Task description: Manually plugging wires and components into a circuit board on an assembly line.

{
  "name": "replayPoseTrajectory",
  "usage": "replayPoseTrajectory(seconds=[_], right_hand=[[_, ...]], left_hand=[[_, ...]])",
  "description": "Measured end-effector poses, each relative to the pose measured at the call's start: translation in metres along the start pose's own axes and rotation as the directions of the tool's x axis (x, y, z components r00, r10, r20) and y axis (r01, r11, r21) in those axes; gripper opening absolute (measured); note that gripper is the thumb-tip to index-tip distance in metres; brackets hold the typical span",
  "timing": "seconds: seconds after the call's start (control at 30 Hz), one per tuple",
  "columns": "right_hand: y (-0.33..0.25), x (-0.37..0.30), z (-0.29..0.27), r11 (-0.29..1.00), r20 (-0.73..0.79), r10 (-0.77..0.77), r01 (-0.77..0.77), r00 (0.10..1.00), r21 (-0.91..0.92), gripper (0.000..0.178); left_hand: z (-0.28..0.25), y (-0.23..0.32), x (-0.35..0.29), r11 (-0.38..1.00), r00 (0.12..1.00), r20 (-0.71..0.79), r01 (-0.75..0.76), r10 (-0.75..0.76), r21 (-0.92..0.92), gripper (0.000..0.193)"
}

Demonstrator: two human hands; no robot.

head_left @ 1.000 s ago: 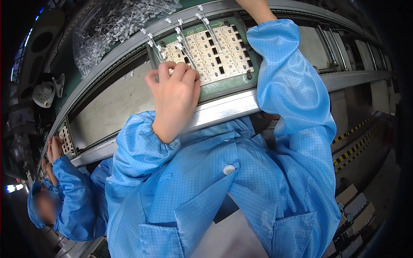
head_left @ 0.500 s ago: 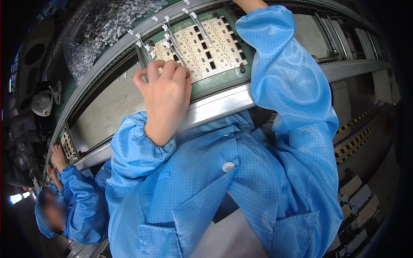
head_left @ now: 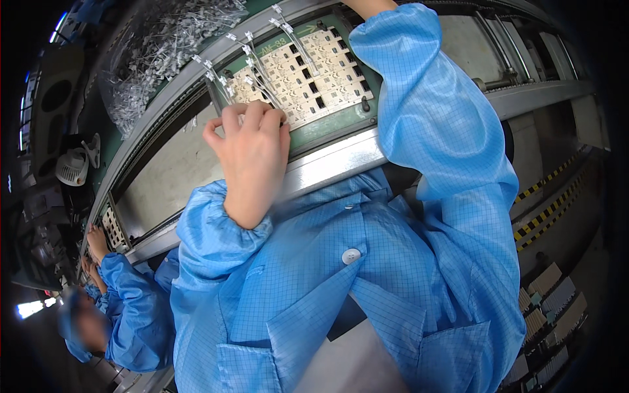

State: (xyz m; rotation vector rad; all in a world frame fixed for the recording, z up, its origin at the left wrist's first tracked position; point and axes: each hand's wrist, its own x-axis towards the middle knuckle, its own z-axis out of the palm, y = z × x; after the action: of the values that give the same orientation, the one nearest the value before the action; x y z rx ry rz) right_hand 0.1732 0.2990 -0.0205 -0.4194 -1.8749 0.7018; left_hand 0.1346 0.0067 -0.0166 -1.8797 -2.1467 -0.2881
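Note:
My left hand point(head_left: 252, 156) is closed, its fingers curled down over the near left corner of a panel of pale circuit boards point(head_left: 331, 92). Whatever the fingertips pinch is hidden beneath them. Rows of black parts dot the panel, which lies in a green carrier point(head_left: 327, 133). Several white wires with white plugs point(head_left: 293, 33) reach across the carrier's far rim onto the boards. Of my right arm, the blue sleeve point(head_left: 406, 72) and a bare wrist point(head_left: 368, 6) show; the hand itself is beyond the top edge.
A clear bag point(head_left: 167, 56) heaped with white-plugged wires lies at the far left. The conveyor's metal rail point(head_left: 334, 164) runs along my front. To the left, another person's hand point(head_left: 98, 242) is beside a second panel point(head_left: 113, 229). A small white fan point(head_left: 72, 167) stands beyond the conveyor.
My left hand has shifted slightly toward me against the panel, fingers still curled. The whole view has tilted a little. My right arm keeps nearly the same pose.

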Motion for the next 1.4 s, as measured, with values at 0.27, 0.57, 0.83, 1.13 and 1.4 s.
replayPoseTrajectory(seconds=[0.27,0.57,0.83,1.13,1.4], right_hand=[[-0.01,-0.002,0.012,0.999,0.058,-0.041,0.043,0.997,-0.029,0.026],[0.011,-0.02,0.009,0.992,0.139,0.047,-0.062,0.989,0.109,0.022],[0.009,-0.015,0.018,0.969,0.172,-0.026,-0.017,0.985,0.245,0.021],[0.004,-0.022,0.01,0.98,0.173,-0.054,0.019,0.983,0.199,0.025],[0.03,-0.02,0.013,0.979,0.211,-0.04,-0.005,0.977,0.205,0.026]], left_hand=[[0.028,-0.001,-0.015,0.987,0.995,-0.052,0.096,-0.09,0.125,0.016],[0.048,0.029,-0.015,0.956,0.984,-0.147,0.135,-0.099,0.26,0.022],[0.058,0.016,0.005,0.954,0.972,-0.152,0.212,-0.182,0.213,0.018],[0.046,0.019,0.026,0.967,0.985,0.02,0.166,-0.173,0.193,0.015],[0.035,0.0,0.03,0.981,0.978,-0.079,0.19,-0.193,-0.049,0.011]])
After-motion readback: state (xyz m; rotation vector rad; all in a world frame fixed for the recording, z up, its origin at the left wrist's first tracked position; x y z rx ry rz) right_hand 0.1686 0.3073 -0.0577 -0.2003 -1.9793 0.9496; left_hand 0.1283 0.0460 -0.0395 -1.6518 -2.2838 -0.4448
